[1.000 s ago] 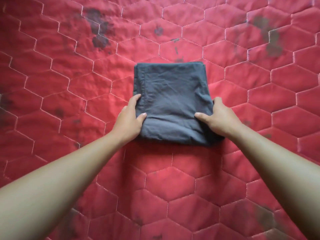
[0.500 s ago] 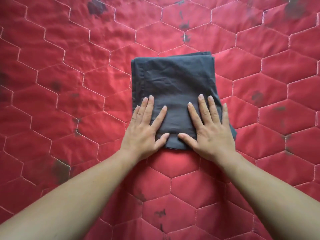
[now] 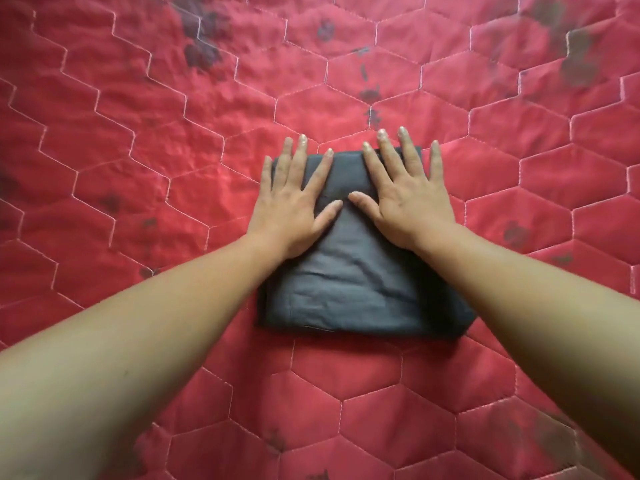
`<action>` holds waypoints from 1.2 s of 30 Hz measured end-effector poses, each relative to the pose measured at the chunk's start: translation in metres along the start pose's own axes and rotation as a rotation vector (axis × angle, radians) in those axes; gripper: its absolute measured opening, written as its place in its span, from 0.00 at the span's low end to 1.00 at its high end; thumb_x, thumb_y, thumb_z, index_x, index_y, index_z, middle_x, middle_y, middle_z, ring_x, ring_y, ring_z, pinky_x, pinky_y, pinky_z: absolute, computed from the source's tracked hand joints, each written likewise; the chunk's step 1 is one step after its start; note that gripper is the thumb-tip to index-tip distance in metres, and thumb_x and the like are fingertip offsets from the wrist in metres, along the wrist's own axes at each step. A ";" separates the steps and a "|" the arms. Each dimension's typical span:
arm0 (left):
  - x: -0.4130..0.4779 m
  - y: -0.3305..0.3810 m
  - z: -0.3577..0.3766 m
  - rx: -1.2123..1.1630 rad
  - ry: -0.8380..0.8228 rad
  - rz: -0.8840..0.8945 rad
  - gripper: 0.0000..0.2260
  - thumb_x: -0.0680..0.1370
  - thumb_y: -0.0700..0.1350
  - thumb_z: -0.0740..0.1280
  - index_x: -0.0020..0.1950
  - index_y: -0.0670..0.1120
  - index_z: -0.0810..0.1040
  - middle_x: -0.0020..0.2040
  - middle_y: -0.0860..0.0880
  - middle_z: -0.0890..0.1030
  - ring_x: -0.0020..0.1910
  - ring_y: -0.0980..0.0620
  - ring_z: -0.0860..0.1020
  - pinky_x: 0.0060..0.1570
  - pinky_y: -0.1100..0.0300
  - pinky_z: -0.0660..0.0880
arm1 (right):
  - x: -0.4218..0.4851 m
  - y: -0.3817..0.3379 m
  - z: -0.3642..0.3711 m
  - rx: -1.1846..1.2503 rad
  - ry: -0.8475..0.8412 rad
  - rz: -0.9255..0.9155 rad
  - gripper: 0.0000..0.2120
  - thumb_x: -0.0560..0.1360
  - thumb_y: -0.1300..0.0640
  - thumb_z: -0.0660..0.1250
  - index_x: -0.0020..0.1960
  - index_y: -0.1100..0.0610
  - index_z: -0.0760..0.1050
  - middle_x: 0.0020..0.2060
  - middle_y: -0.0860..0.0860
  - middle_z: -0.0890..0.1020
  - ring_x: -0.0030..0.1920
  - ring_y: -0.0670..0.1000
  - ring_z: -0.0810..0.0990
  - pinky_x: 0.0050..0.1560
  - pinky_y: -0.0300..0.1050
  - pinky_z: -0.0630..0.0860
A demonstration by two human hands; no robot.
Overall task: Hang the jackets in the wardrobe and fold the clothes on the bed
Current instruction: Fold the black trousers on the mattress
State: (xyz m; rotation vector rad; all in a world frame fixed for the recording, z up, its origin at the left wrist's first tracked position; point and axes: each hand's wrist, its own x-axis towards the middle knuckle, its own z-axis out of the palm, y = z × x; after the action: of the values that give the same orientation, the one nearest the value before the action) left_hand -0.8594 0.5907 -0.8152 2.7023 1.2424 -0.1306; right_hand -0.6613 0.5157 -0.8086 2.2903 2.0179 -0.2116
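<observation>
- Pressing palm down on the far half of the folded dark cloth (image 3: 353, 289), the left hand (image 3: 294, 206) lies flat with its fingers (image 3: 300, 157) straight and spread wide, gripping nothing.
- Its longer fingertips reach just past the cloth's far edge onto the quilt (image 3: 138, 168).
- Just beside it the right hand (image 3: 408, 199) is flat and splayed the same way, and the two thumbs point at each other with a small gap between.
- The cloth is a neat grey-blue rectangle, several layers thick, its near edge straight, lying flat on the bed's red quilt around the middle of what I can see.
- The quilt is stitched in pale hexagons, creased, with dark blotches (image 3: 204, 46) toward its far side.
</observation>
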 end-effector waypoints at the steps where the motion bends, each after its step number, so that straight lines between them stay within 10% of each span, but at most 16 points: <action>1: 0.001 -0.003 0.004 -0.031 -0.004 -0.001 0.35 0.79 0.68 0.48 0.83 0.55 0.46 0.83 0.41 0.44 0.81 0.40 0.41 0.79 0.41 0.42 | 0.002 0.004 0.006 0.007 -0.012 -0.009 0.39 0.80 0.29 0.42 0.84 0.50 0.48 0.83 0.52 0.50 0.82 0.57 0.43 0.78 0.70 0.44; 7: 0.008 -0.002 -0.002 -0.020 -0.126 -0.008 0.34 0.80 0.66 0.51 0.83 0.54 0.47 0.82 0.41 0.51 0.81 0.40 0.48 0.78 0.40 0.46 | 0.001 0.000 0.005 0.058 -0.103 0.020 0.39 0.80 0.30 0.43 0.83 0.50 0.46 0.83 0.53 0.53 0.82 0.59 0.49 0.78 0.67 0.48; 11: 0.005 -0.009 -0.040 0.011 -0.188 0.075 0.33 0.78 0.61 0.63 0.80 0.53 0.59 0.71 0.43 0.68 0.70 0.41 0.66 0.64 0.43 0.69 | -0.006 -0.004 -0.032 -0.004 -0.168 -0.023 0.37 0.77 0.31 0.59 0.78 0.51 0.60 0.73 0.55 0.69 0.72 0.61 0.66 0.66 0.63 0.65; 18: -0.006 -0.011 -0.068 -0.264 -0.763 0.023 0.10 0.73 0.48 0.73 0.40 0.48 0.73 0.38 0.49 0.76 0.42 0.44 0.75 0.38 0.56 0.68 | -0.022 -0.012 -0.066 -0.017 -0.562 -0.163 0.22 0.70 0.38 0.71 0.58 0.48 0.73 0.57 0.49 0.80 0.64 0.58 0.72 0.57 0.57 0.64; 22: -0.027 -0.005 -0.080 -0.352 -0.833 0.073 0.12 0.74 0.45 0.71 0.38 0.47 0.68 0.35 0.50 0.73 0.38 0.47 0.72 0.34 0.56 0.66 | -0.041 -0.010 -0.081 0.185 -0.757 -0.145 0.13 0.69 0.56 0.71 0.49 0.49 0.69 0.48 0.51 0.79 0.56 0.59 0.79 0.48 0.51 0.72; 36: 0.033 -0.004 -0.249 -0.135 0.116 0.204 0.13 0.70 0.41 0.70 0.52 0.48 0.72 0.51 0.47 0.72 0.52 0.42 0.73 0.40 0.47 0.75 | 0.011 0.028 -0.240 -0.172 0.293 -0.122 0.18 0.68 0.66 0.71 0.56 0.58 0.72 0.48 0.60 0.77 0.48 0.64 0.77 0.39 0.52 0.63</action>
State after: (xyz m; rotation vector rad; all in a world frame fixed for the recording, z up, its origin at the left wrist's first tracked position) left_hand -0.8386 0.6642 -0.5754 2.7302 0.9563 0.1328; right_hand -0.6208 0.5598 -0.5741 2.2010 2.2110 0.2975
